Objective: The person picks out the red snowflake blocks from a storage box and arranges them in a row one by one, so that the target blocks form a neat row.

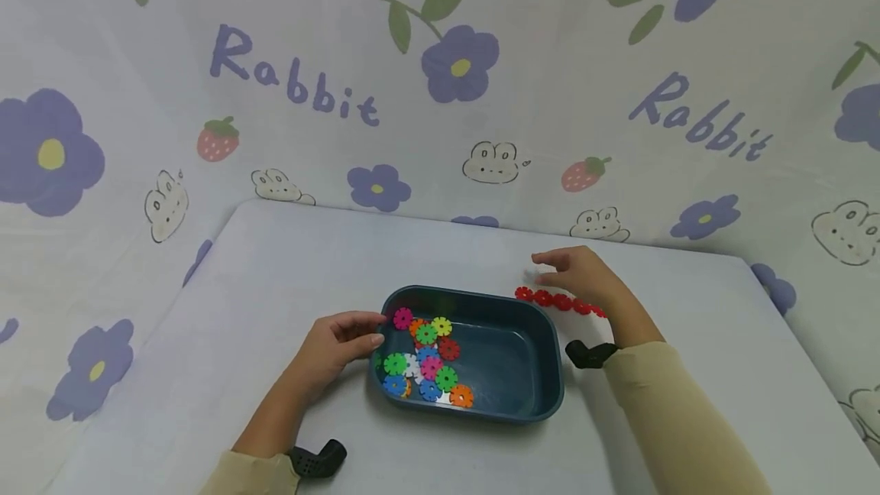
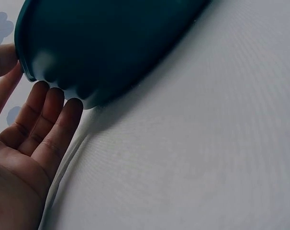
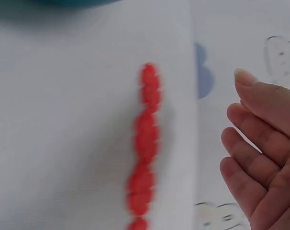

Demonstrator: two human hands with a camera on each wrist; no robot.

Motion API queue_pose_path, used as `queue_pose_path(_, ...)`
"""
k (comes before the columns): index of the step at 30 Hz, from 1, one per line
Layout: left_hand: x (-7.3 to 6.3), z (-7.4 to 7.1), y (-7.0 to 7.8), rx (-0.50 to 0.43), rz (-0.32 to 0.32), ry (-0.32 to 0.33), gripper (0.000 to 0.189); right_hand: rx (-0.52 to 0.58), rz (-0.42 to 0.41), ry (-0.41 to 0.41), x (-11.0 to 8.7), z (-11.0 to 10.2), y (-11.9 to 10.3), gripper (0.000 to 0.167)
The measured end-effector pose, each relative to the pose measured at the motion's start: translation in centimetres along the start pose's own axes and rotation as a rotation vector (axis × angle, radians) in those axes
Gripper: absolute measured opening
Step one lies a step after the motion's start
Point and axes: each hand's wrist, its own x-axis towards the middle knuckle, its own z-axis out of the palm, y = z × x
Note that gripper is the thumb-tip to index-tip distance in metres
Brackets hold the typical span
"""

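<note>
My left hand [image 1: 337, 341] is at the left end of a dark teal plastic basin [image 1: 481, 411], thumb and fingertips right at its rim. In the left wrist view, relaxed fingers [image 2: 54, 115] rest by the basin's outer wall. Several colourful snowflake discs [image 1: 447, 379] lie loose in the basin's left half. Beyond its right end, a chain of red snowflake discs [image 1: 562, 302] joined in a row lies on the table. My right hand [image 1: 584, 275] hovers over the chain with fingers parted, nothing between them; the wrist covers the chain's right end.
The white table [image 1: 330, 250] reaches back to a cloth backdrop [image 1: 536, 90] printed with flowers, rabbits and strawberries. A black wrist camera [image 1: 319, 460] sits at the left cuff, and another black wrist camera [image 1: 590, 354] at the right cuff, near the basin's right end.
</note>
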Motion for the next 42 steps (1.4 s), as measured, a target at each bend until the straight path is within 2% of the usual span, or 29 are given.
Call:
queue_pose_path(3,0.0,-0.1,0.1,0.005,0.013,-0.001,0.043,0.025,-0.045,0.032,-0.3,-1.0,-1.5,0.05)
queue_pose_path(7,-0.1,-0.2,0.3,0.009,0.033,0.0,0.043,0.043,-0.15,0.058,-0.8,-1.9,-3.9,0.046)
queue_pose_path(12,-0.1,-0.2,0.3,0.006,0.061,0.006,0.042,0.078,-0.268,0.056,-1.5,-1.5,-7.2,0.043)
queue_pose_path(16,-0.1,-0.2,0.3,0.0,0.084,0.005,0.04,0.16,-0.337,-0.009,-1.8,-0.4,-9.3,0.041)
queue_pose_path(21,-0.1,-0.1,0.4,0.0,0.088,0.01,0.039,0.245,-0.365,-0.138,-1.5,1.4,-10.6,0.032)
queue_pose_path(27,-0.1,-0.1,0.6,0.029,0.098,0.015,0.04,0.166,-0.426,-0.344,-0.6,4.2,-11.1,0.024)
queue_pose_path(30,-0.1,-0.1,0.6,0.052,0.096,0.013,0.04,0.109,-0.411,-0.443,-0.4,5.6,-11.5,0.025)
queue_pose_path(34,-0.2,-0.1,0.5,0.069,0.101,0.005,0.04,0.015,-0.354,-0.528,-0.5,7.3,-11.9,0.024)
queue_pose_path(38,-0.2,-0.1,0.4,0.072,0.118,-0.005,0.041,-0.054,-0.318,-0.556,-0.4,8.6,-12.0,0.024)
queue_pose_path(42,-0.2,0.0,0.3,0.073,0.121,-0.008,0.039,-0.095,-0.325,-0.532,-0.2,9.3,-12.0,0.028)
